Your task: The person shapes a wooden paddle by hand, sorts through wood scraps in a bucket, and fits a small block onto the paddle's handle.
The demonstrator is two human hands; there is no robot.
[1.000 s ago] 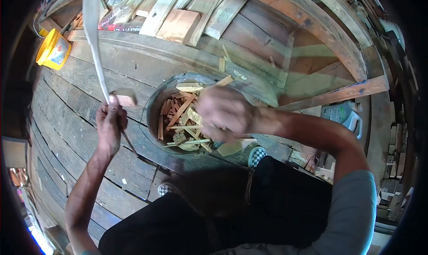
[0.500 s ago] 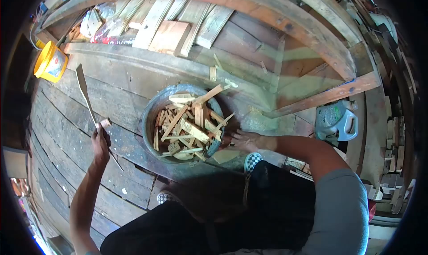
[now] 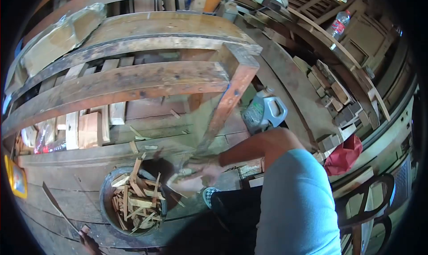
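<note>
My left hand (image 3: 90, 244) is low at the left edge of the view, closed around a machete (image 3: 57, 201) whose long blade points up and left. A small wooden block-like piece (image 3: 85, 228) shows at that fist. To the right of the bucket (image 3: 105, 200), my right hand (image 3: 209, 172) is blurred and seems closed on a pale flat piece of wood (image 3: 188, 184), smeared along with it. The round dark bucket stands between my hands, heaped with split wood pieces (image 3: 140, 202), some sticking up past its rim.
A wooden bench frame (image 3: 156, 77) spans the area behind the bucket, with boards (image 3: 91, 128) under it. A grey jug (image 3: 263, 111) stands beyond my right forearm. A yellow bucket (image 3: 15, 177) is at far left. Wood offcuts (image 3: 330, 85), red cloth (image 3: 344, 156) and a chair (image 3: 368, 201) lie right.
My view has swung right and up, so the bucket appears lower left. My right hand has moved away from the bucket's side with a pale piece of wood. The machete stays in my left hand.
</note>
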